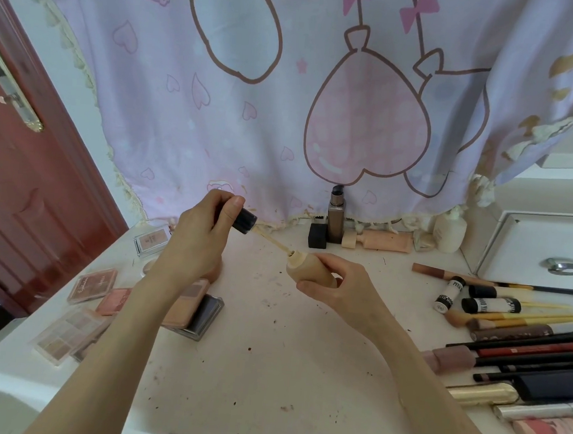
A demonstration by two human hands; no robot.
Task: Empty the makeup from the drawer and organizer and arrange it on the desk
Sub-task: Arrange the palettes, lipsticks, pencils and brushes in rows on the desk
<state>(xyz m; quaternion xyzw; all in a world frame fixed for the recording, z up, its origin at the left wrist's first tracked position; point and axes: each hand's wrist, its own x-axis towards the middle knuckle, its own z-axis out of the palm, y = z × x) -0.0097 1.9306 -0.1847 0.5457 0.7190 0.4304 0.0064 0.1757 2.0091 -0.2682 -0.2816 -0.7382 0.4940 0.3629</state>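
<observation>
The left hand pinches a black cap between thumb and fingers; a thin beige wand runs from the cap down to the mouth of a beige foundation bottle. The right hand grips the bottle body, tilted with its neck toward the left, above the white desk. Eyeshadow and blush palettes lie on the desk's left side (partly behind the left forearm). Brushes, pencils and tubes lie in a row on the right side. A tall pump bottle stands upright at the back edge, against the curtain, with a peach tube lying just beside it.
</observation>
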